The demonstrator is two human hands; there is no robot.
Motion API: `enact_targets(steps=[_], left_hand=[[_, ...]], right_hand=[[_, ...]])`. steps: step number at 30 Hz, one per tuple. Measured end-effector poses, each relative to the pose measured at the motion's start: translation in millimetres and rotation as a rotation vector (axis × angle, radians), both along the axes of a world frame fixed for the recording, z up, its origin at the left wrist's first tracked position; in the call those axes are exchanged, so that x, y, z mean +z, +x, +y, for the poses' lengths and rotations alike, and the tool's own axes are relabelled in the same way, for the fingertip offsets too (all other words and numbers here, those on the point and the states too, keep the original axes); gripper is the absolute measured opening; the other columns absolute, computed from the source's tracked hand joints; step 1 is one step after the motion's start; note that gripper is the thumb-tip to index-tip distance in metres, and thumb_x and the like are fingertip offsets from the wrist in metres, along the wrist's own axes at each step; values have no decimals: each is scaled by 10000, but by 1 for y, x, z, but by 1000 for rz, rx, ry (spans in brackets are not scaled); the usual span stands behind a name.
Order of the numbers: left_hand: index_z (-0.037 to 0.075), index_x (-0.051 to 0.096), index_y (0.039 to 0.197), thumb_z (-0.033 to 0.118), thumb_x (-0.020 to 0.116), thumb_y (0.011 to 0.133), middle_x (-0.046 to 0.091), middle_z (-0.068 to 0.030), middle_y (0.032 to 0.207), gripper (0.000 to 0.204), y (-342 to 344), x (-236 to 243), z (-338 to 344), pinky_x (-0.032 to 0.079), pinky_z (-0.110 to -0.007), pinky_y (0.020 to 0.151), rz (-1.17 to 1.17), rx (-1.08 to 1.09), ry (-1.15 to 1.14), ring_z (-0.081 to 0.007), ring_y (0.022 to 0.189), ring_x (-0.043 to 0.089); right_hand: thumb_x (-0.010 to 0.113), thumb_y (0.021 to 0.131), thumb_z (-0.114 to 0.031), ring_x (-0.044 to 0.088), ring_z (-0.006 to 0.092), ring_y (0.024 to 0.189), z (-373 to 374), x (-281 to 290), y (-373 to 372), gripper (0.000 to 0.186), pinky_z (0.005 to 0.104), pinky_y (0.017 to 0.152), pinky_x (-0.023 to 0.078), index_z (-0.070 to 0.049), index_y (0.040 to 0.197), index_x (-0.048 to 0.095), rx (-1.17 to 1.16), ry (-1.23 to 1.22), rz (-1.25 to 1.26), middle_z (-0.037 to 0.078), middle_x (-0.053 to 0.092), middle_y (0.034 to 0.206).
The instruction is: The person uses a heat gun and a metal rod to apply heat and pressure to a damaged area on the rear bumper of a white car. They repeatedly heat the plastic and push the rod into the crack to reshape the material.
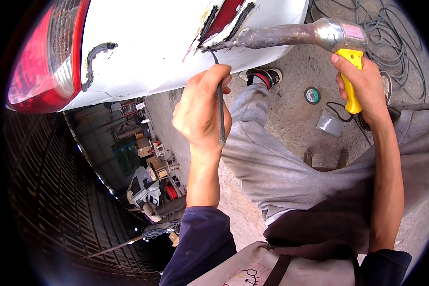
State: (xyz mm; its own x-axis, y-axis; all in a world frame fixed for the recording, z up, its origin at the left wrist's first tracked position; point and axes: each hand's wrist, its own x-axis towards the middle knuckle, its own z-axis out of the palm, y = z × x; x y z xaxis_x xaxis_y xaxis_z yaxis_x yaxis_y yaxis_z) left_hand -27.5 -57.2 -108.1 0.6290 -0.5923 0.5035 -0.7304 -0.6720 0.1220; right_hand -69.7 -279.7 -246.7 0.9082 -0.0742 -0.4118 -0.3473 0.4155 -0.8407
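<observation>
My left hand (202,105) is closed on a thin dark rod (221,119), whose upper end reaches a seam in the white car bumper (143,47). My right hand (364,86) grips the yellow handle of a hot-air gun (281,35); its blackened nozzle points left at that seam, at or very near the rod's tip. Rough black beads (238,21) run along a red strip in the bumper, with another bead (93,64) further left, beside the red taillight (45,57).
My grey-trousered legs (295,167) are below, near a small round disc (312,95) and a plastic bag (329,123) on the concrete floor. Coiled hoses (391,33) lie at right. Boxes and clutter (155,164) stand lower left, beside dark metal bars (47,181).
</observation>
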Motion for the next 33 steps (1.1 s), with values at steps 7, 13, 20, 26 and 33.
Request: enact_targets(steps=[7,13,20,26,33], left_hand=[[-56,636,964,-128,580,830,653,-150,810,162,-1,-2,-2,512,-250,543,4,21,-11,-168,616,639],[-67,632,964,-137,569,832,645,-150,830,162,-1,-3,-2,532,-260,544,20,4,-26,-174,644,643],[-67,633,964,-135,571,830,644,-150,827,163,-1,-4,-4,524,-252,544,27,21,-22,-172,636,644],[-45,644,952,-99,599,832,656,-133,791,139,-1,-4,-5,492,-235,548,5,49,-21,-155,597,639],[-36,648,941,-85,605,836,661,-127,781,124,0,-6,-4,485,-232,558,12,55,-47,-149,586,639]], right_hand=[[660,820,-323,474,69,459,0,0,0,288,229,422,377,-70,742,544,0,6,-7,-6,504,583],[659,817,-317,467,67,456,0,0,1,286,221,425,379,-74,732,534,-3,8,-7,-11,490,576],[656,818,-316,465,66,456,0,0,1,279,222,426,374,-76,739,538,-2,11,-5,-11,493,574],[649,822,-318,464,64,449,1,0,2,280,223,421,360,-69,750,545,3,8,1,-10,498,568],[645,826,-321,468,64,445,1,-2,2,287,225,416,357,-64,745,547,-1,-6,4,-8,500,563]])
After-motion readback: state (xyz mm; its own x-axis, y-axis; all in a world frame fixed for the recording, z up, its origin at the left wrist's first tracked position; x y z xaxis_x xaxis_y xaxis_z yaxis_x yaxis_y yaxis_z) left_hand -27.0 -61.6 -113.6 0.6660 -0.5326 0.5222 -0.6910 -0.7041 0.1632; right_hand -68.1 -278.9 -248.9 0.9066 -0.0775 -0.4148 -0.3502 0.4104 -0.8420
